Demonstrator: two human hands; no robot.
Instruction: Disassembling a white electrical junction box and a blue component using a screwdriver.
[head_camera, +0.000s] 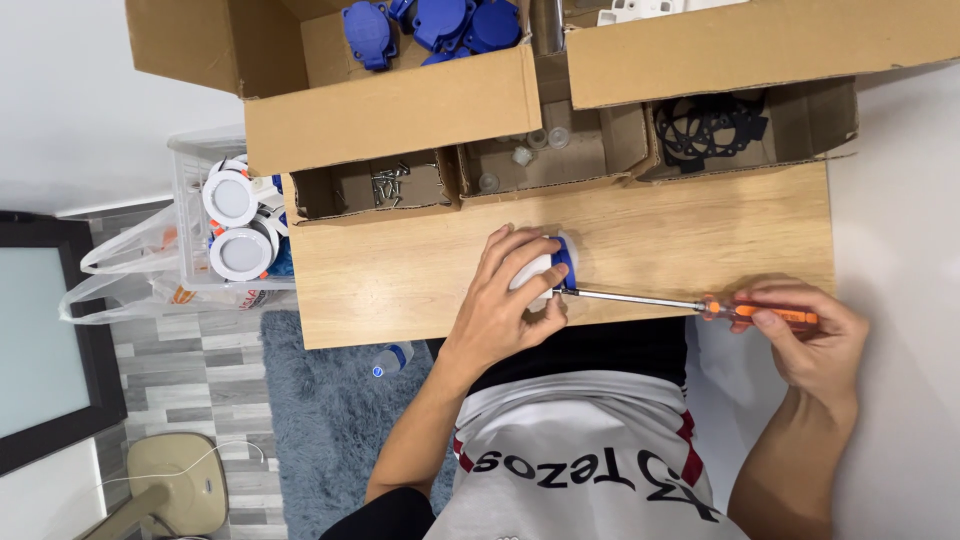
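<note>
My left hand (505, 300) grips a small white round part with a blue cap (562, 262), holding it down near the front edge of the wooden board (400, 270). In my right hand (815, 335) is a screwdriver with an orange handle (760, 314). Its long metal shaft (630, 297) runs left, and the tip meets the blue end of the part. Most of the white part is hidden under my fingers.
Open cardboard boxes line the far edge: screws (388, 182), small clear pieces (540, 140), black gaskets (710, 125), blue caps (440, 25). A clear bin (190, 185) at left holds finished white round units (232, 197). A plastic bottle (392, 358) lies on the grey rug below.
</note>
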